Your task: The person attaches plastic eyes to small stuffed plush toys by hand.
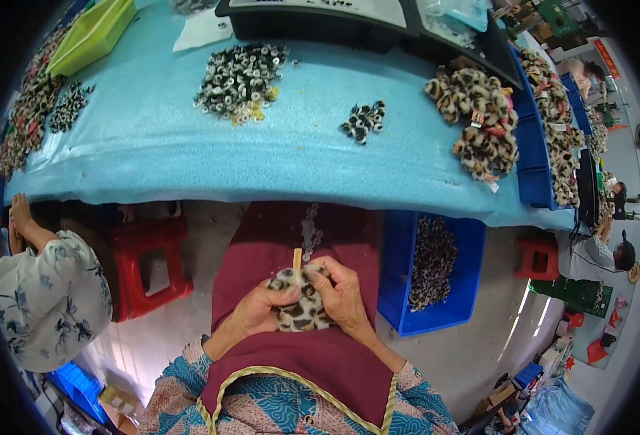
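Observation:
A leopard-print plush piece (pixel 304 308) in cream, black and brown is held over my lap, in front of the maroon apron (pixel 251 250). My left hand (pixel 259 307) grips its left side, the thumb lying across the fur. On the other side, my right hand (pixel 340 293) is closed on the upper right part, thumb pressing in near the top. A short tan tag or strip (pixel 297 259) stands up from the plush's top edge. Just beyond it, several small clear discs (pixel 309 235) lie in a line on the apron. Fingertips behind the plush are hidden.
The blue-covered table (pixel 320 170) carries a heap of black-and-white ring-like parts (pixel 240 80), a smaller heap (pixel 364 121) and plush pieces (pixel 479 123). A blue bin (pixel 443 319) stands at my right, a red stool (pixel 153 283) at left beside a seated person (pixel 51 297).

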Tool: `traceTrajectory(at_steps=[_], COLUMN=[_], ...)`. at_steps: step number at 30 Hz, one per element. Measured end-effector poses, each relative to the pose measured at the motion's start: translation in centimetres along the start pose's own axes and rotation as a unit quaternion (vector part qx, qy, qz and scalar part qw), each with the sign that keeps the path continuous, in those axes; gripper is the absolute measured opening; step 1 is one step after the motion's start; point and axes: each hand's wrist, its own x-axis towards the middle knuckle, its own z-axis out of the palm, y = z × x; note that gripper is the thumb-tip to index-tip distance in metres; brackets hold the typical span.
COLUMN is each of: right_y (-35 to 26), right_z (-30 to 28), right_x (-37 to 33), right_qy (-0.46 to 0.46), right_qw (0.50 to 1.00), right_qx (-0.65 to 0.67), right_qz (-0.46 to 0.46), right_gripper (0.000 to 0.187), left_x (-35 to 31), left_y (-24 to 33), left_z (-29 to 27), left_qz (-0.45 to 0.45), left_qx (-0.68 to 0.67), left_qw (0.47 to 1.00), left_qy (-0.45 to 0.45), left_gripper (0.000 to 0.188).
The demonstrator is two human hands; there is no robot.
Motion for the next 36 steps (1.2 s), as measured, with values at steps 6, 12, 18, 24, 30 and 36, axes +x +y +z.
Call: traceTrajectory(at_steps=[6, 12, 18, 24, 30, 36], right_y=[-1.5, -5.2, -5.4, -5.7, -5.4, -5.0], right_z=[-0.3, -8.0, -10.5, -10.5, -10.9, -11.5], right_x=[2.7, 10.4, 15.9, 17.4, 17.7, 16.3], right_qy=[0.024, 0.254, 0.171, 0.176, 0.189, 0.157], right_qw=[0.993, 0.922, 0.896, 0.885, 0.864, 0.938], right_qx=[-0.053, -0.209, -0.295, -0.359, -0.404, -0.248], right_qz=[-0.103, -0.204, -0.285, -0.240, -0.233, -0.186], right_gripper=[0.011, 0.010, 0.021, 0.022, 0.020, 0.014], left_x=[0.7, 0.6, 0.9, 0.9, 0.9, 0.6], left_y=[0.3, 1.4, 1.9, 2.2, 2.1, 1.8], left_z=[-1.3, -0.4, -0.7, -1.0, -0.9, -1.2], left_qz=[0.020, 0.076, 0.095, 0.094, 0.099, 0.121], left_qx=[-0.050, -0.006, -0.020, -0.026, -0.027, 0.000], left_qw=[0.998, 0.997, 0.990, 0.989, 0.990, 0.984], left_qy=[-0.014, 0.031, 0.099, 0.115, 0.098, 0.129], left_gripper=[0.036, 0.033, 0.030, 0.030, 0.031, 0.032])
